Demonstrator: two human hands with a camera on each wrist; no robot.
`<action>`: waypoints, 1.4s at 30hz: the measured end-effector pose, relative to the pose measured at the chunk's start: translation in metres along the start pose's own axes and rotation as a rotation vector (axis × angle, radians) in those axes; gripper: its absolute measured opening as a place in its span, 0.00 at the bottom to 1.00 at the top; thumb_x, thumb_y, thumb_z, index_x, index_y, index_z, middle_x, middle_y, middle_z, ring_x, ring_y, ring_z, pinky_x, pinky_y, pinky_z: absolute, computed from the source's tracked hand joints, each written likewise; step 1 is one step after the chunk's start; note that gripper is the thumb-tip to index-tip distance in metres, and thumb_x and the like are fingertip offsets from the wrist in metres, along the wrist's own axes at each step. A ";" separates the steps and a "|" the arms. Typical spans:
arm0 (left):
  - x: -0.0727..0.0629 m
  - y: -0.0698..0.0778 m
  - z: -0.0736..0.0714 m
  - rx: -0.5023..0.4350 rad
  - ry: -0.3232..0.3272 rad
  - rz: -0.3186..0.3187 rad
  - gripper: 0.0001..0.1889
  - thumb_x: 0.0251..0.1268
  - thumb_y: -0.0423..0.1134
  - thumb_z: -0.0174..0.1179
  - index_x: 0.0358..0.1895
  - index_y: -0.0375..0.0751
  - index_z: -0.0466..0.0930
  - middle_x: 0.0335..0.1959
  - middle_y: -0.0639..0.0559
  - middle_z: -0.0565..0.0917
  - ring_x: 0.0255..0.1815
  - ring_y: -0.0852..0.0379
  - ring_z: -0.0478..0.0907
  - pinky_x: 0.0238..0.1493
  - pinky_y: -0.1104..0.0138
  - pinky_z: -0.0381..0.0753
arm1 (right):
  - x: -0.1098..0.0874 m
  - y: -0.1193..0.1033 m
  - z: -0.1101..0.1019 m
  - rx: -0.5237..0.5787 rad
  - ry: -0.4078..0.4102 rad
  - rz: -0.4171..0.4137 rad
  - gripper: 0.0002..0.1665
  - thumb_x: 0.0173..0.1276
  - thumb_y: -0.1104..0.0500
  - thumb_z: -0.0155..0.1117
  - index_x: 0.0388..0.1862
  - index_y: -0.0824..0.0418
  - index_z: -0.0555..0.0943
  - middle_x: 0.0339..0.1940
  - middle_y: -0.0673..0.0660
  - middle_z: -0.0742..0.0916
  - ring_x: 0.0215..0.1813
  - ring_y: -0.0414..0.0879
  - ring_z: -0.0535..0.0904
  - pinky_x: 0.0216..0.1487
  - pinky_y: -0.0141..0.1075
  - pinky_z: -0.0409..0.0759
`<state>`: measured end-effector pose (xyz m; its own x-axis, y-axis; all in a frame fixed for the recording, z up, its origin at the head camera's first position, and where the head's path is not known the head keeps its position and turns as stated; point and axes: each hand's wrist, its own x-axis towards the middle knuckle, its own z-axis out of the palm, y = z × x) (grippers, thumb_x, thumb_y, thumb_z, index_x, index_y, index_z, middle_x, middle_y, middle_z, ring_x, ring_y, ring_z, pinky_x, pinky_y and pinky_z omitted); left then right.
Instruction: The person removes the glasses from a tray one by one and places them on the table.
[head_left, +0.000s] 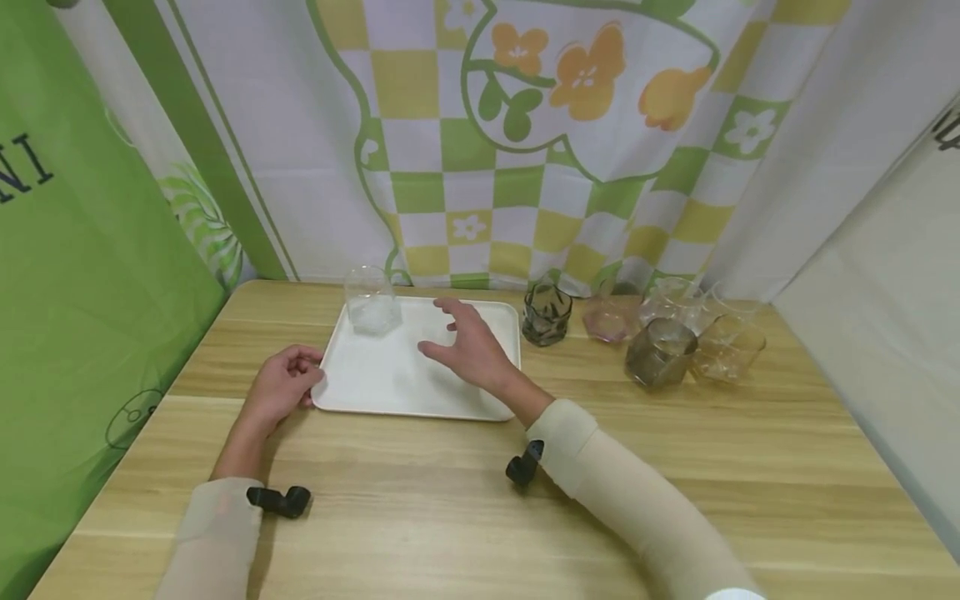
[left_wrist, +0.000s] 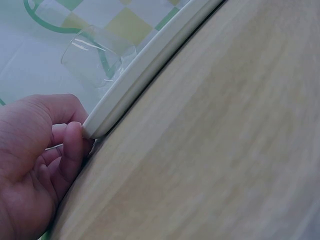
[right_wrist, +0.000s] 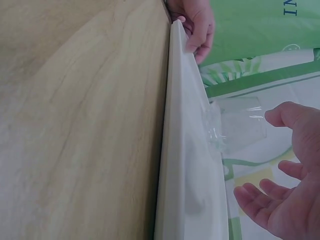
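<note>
A white tray (head_left: 405, 375) lies on the wooden table. My left hand (head_left: 281, 385) pinches the tray's near left corner, fingers curled at the rim; the left wrist view shows this left hand (left_wrist: 47, 155) close up. On the tray's far left part stands a clear drinking glass (head_left: 372, 304), upright, also visible as a clear glass (right_wrist: 240, 125) in the right wrist view. Over the right half of the tray hovers my right hand (head_left: 476, 350), thumb and fingers spread apart and nothing between them. That right hand (right_wrist: 295, 175) is apart from the glass.
Right of the tray stands a dark grey glass (head_left: 547, 315). Further right are a pinkish glass (head_left: 610, 317), clear glasses (head_left: 672, 300) at the back, a smoky glass (head_left: 660, 354) and an amber glass (head_left: 727, 350), close together. A patterned curtain (head_left: 540, 192) hangs behind the table.
</note>
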<state>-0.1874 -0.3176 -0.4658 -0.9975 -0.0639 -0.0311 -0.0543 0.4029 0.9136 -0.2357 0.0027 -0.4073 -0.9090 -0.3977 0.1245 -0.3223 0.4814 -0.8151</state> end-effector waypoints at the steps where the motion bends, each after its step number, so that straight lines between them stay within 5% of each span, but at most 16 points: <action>1: 0.000 0.000 0.000 0.000 0.001 -0.001 0.19 0.68 0.27 0.59 0.60 0.25 0.74 0.38 0.41 0.75 0.24 0.57 0.74 0.22 0.69 0.82 | 0.002 -0.001 0.002 -0.001 -0.005 0.000 0.43 0.70 0.50 0.72 0.78 0.60 0.66 0.73 0.62 0.72 0.66 0.60 0.75 0.59 0.48 0.78; 13: -0.001 -0.001 -0.002 -0.010 -0.005 0.003 0.20 0.70 0.28 0.59 0.62 0.25 0.73 0.39 0.41 0.75 0.24 0.58 0.74 0.22 0.69 0.81 | 0.018 -0.016 0.032 -0.134 -0.039 -0.005 0.44 0.69 0.46 0.71 0.78 0.56 0.65 0.72 0.59 0.73 0.64 0.53 0.76 0.56 0.46 0.79; 26: -0.001 0.000 -0.001 -0.006 -0.003 0.012 0.19 0.69 0.27 0.59 0.61 0.24 0.74 0.38 0.41 0.75 0.24 0.57 0.74 0.22 0.69 0.81 | 0.059 -0.033 0.055 -0.234 0.043 0.006 0.51 0.70 0.42 0.70 0.82 0.57 0.58 0.75 0.58 0.71 0.73 0.51 0.69 0.66 0.46 0.75; 42: 0.001 -0.002 -0.001 -0.002 -0.010 -0.004 0.19 0.70 0.27 0.57 0.62 0.23 0.73 0.39 0.41 0.74 0.26 0.58 0.73 0.22 0.70 0.81 | 0.085 -0.027 0.081 -0.213 0.088 0.100 0.58 0.68 0.38 0.71 0.85 0.54 0.51 0.80 0.60 0.64 0.78 0.54 0.62 0.71 0.52 0.71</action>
<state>-0.1887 -0.3193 -0.4670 -0.9976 -0.0567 -0.0387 -0.0582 0.4007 0.9144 -0.2823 -0.1075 -0.4204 -0.9556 -0.2751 0.1053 -0.2695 0.6724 -0.6894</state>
